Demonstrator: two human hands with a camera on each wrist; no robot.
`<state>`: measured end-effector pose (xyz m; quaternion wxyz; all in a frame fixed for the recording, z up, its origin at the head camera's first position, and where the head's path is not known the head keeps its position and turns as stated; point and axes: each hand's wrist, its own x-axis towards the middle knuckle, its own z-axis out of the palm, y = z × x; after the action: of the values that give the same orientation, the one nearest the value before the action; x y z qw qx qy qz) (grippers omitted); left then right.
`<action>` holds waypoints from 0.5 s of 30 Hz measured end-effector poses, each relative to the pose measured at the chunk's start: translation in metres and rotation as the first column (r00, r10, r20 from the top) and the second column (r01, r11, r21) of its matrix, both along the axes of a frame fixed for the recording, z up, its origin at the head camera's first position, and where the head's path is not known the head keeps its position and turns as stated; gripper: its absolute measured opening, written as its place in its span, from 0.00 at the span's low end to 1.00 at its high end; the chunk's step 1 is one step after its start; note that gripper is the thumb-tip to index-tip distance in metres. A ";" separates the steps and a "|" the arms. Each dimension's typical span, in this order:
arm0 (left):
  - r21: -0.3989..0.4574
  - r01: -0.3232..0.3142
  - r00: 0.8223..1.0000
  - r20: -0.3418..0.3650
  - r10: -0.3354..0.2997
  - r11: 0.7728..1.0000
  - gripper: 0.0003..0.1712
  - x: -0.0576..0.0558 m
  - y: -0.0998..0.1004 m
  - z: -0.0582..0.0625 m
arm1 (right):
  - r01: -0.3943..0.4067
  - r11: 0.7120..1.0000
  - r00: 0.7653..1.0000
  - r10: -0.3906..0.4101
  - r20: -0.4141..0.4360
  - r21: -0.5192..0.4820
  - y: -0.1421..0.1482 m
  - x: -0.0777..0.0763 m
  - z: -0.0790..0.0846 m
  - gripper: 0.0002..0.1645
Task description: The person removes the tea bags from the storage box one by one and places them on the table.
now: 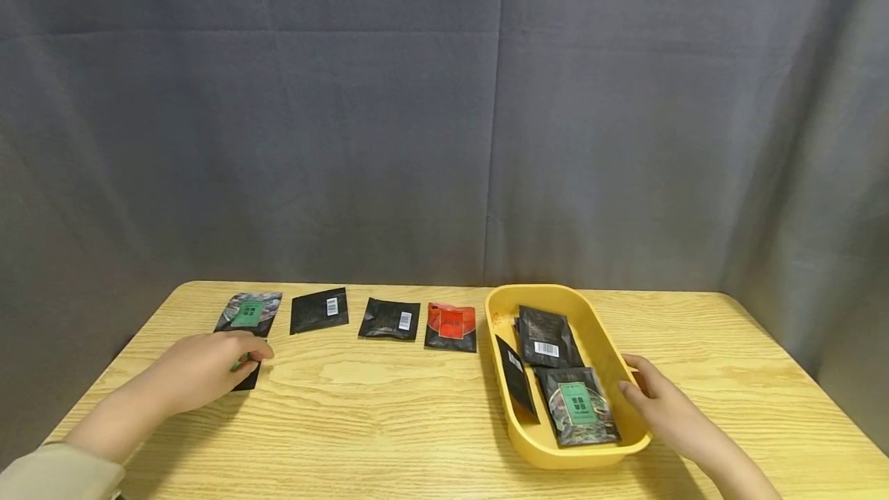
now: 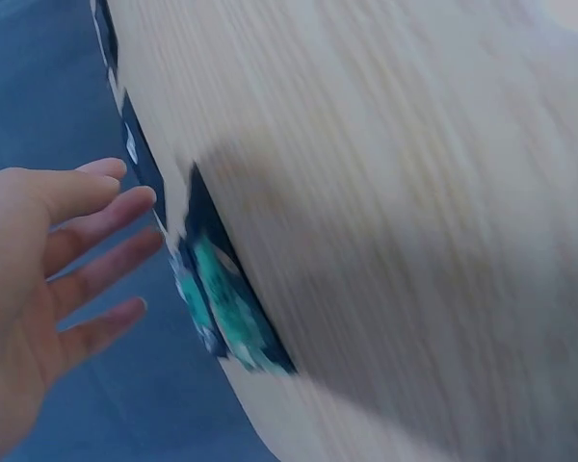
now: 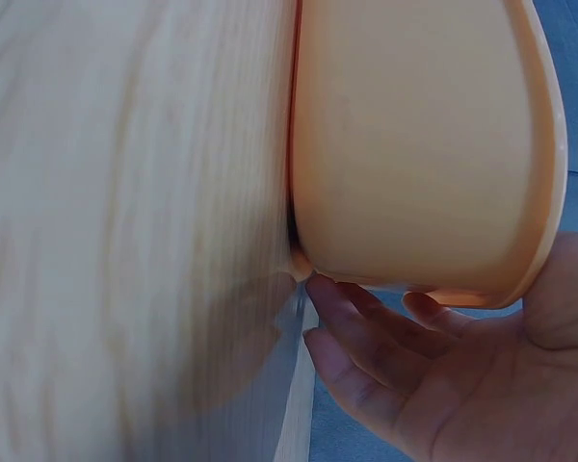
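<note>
My left hand [image 1: 208, 369] hovers over a black sachet with a green label [image 2: 233, 298], partly hiding it in the head view. In the left wrist view, its fingers are spread and hold nothing. Just behind lies another green-labelled sachet [image 1: 248, 313]. On the right, my right hand [image 1: 663, 407] holds the side of a yellow plastic bin [image 1: 545, 457], thumb over the rim and fingers along the outer wall. Inside the bin are a green-labelled sachet [image 1: 578, 407], dark sachets with barcodes [image 1: 546, 334], and one leaning on the left wall [image 1: 515, 380].
Across the back of the wooden table [image 1: 375, 438] lie two dark sachets, barcode side up [image 1: 318, 312] [image 1: 389, 319], and a red and black sachet [image 1: 451, 326] beside the bin. A grey curtain [image 1: 389, 137] hangs behind the table.
</note>
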<state>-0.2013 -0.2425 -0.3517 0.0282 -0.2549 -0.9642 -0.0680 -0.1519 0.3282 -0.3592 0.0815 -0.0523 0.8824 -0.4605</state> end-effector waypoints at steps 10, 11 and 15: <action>0.025 0.103 0.991 -0.089 -0.100 0.994 0.10 -0.001 0.047 0.012 | 0.000 1.000 1.000 0.000 -0.018 0.017 -0.001 -0.001 -0.002 0.27; 0.026 0.119 0.989 -0.089 -0.116 0.993 0.10 -0.001 0.052 0.013 | -0.003 1.000 1.000 0.003 -0.021 0.017 0.000 -0.001 -0.002 0.26; 0.033 0.195 0.977 -0.099 -0.191 0.980 0.10 -0.003 0.073 0.016 | 0.000 1.000 0.999 0.001 -0.033 0.031 0.000 -0.001 -0.003 0.26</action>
<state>-0.2046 -0.1694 -0.3354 0.0728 -0.3494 -0.9308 -0.0784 -0.1528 0.3280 -0.3620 0.0680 -0.0590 0.8905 -0.4460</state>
